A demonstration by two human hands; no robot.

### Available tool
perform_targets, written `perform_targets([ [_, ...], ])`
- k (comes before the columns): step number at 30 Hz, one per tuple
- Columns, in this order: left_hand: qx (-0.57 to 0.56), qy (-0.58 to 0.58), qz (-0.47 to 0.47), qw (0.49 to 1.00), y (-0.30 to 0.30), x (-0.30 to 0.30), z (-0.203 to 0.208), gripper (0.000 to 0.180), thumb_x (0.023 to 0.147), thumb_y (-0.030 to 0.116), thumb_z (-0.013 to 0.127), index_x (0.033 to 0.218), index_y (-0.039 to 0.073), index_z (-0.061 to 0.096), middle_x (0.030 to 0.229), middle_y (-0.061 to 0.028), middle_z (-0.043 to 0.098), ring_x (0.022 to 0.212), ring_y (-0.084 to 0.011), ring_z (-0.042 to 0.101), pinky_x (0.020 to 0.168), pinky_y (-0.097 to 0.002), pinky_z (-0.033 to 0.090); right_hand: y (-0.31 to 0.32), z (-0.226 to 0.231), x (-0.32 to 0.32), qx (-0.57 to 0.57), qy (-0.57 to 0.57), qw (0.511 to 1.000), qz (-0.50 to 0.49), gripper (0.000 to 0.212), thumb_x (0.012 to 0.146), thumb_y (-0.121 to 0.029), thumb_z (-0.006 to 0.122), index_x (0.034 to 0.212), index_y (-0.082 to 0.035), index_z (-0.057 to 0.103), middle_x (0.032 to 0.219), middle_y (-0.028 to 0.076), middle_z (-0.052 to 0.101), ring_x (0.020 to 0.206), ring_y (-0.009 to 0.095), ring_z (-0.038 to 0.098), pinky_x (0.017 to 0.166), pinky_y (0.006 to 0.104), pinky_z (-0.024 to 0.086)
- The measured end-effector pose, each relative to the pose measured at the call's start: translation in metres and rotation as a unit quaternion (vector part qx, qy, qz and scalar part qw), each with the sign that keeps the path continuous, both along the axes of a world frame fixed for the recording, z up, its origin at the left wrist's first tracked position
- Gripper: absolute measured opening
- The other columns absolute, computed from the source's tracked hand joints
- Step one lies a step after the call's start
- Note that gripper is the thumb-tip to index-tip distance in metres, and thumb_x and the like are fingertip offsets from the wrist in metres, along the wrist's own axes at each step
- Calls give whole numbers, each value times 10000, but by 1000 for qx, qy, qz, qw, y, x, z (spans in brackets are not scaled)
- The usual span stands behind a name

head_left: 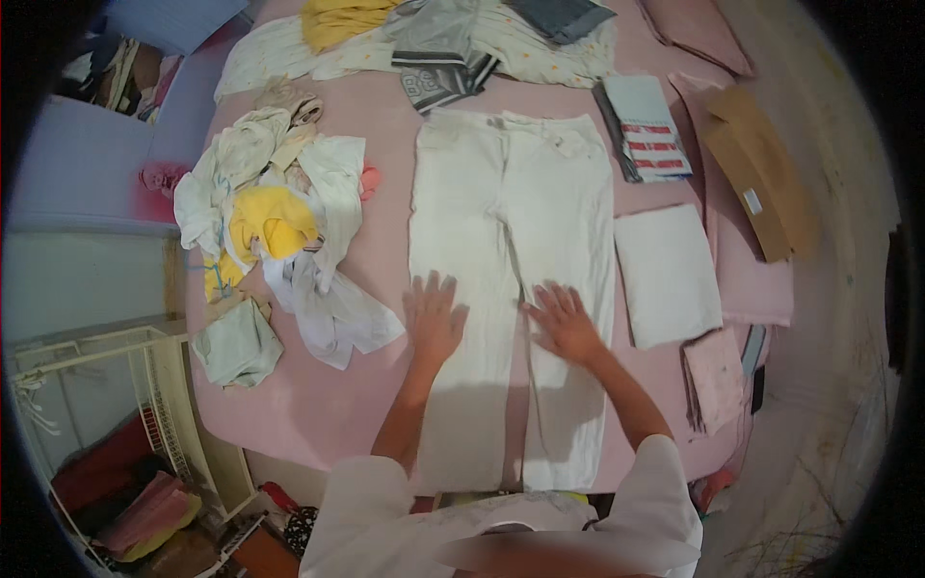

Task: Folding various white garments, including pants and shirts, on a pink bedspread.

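White trousers (pixel 461 202) lie spread flat on the pink bed sheet (pixel 318 414), waistband at the far end and leg ends toward me. My left hand (pixel 436 316) rests on the outer side of the left leg, fingers spread. On the right leg lies my right hand (pixel 564 323), open too, its fingertips near the gap between the legs. Neither hand grips the cloth.
A heap of crumpled clothes (pixel 251 173) lies on the left, with a pale green garment (pixel 237 347) nearer me. Folded white cloth (pixel 667 275), a folded pink garment (pixel 715 380) and a flat package (pixel 647 125) line the right. Cardboard (pixel 756 173) lies beyond.
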State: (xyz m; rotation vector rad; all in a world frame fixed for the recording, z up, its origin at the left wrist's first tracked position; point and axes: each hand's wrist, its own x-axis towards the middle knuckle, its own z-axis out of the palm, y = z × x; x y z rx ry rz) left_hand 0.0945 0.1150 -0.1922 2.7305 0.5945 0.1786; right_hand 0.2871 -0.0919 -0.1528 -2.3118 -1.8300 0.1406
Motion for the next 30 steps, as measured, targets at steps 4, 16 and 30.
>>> perform_targets([
  [4,62,116,125,983,11,20,-42,606,951,437,481,1485,160,404,1589,-131,245,1458,-438,140,1147,-640,62,34,-37,93,-38,183,980,66,340,915,-381,621,1123,-127,710,1074,111,712,1025,277,672,895,419,521],
  [16,7,84,126,988,15,18,-40,555,912,404,540,1419,183,495,1507,-131,397,1406,-436,269,1106,-670,151,393,-49,193,-10,171,959,-224,405,839,-407,663,1118,-114,680,1088,167,682,1020,371,643,830,487,513],
  [30,11,65,120,991,13,24,-35,574,924,399,532,1445,167,469,1538,-115,365,1429,-405,262,1130,-629,173,315,-50,107,99,52,974,-199,585,965,-391,475,1501,-194,351,1580,152,255,1424,398,280,1099,651,241],
])
